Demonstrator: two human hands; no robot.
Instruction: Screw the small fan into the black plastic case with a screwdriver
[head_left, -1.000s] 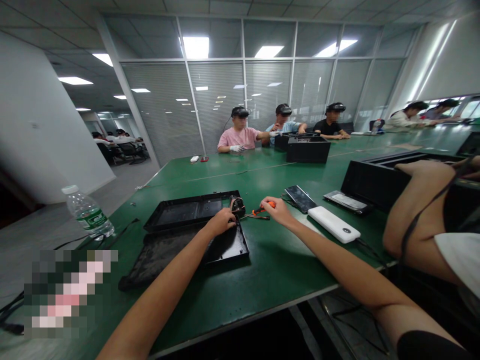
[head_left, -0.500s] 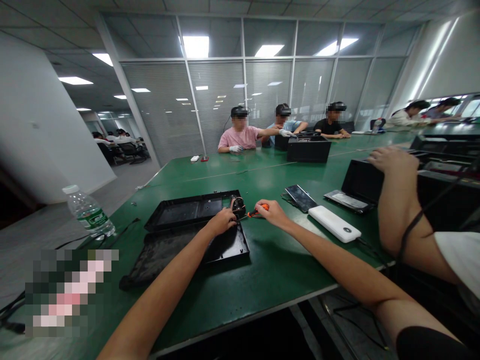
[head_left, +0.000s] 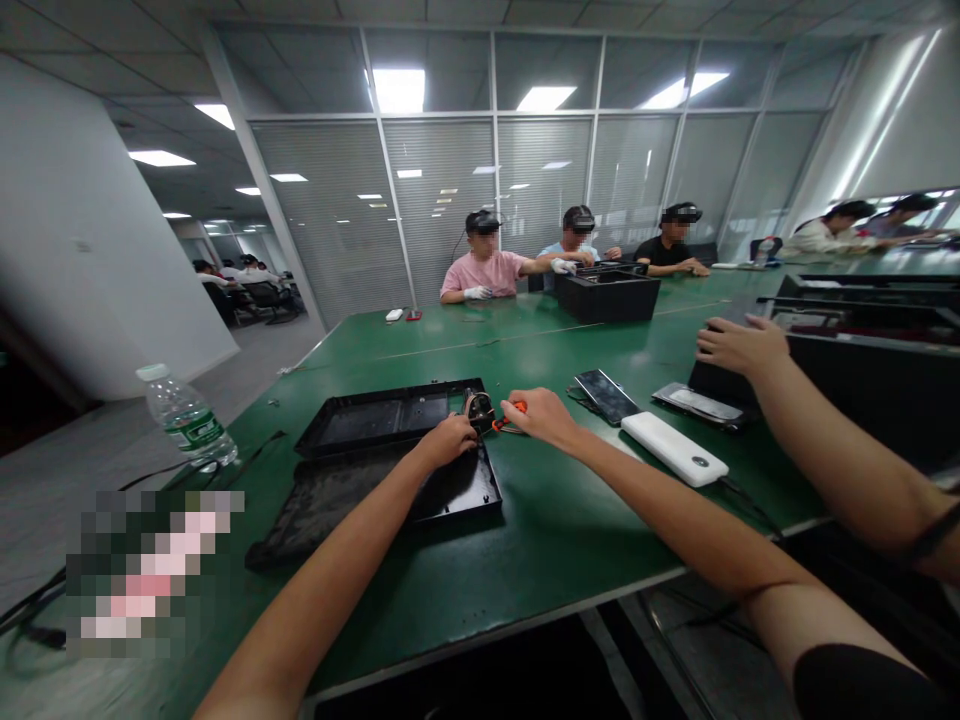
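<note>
While an orange screwdriver is clasped in the right hand, a wired part is seen at the tool's nine o'clock, two o'clock of the left hand; whether it is pinched cannot be told. Black casing is spread toward seven, glossy slab noted at the screwdriver's three

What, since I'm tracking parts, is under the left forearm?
The left forearm crosses over the nearer black panel, which shows on both sides, and the green table. Whatever the arm directly covers cannot be seen.
</note>
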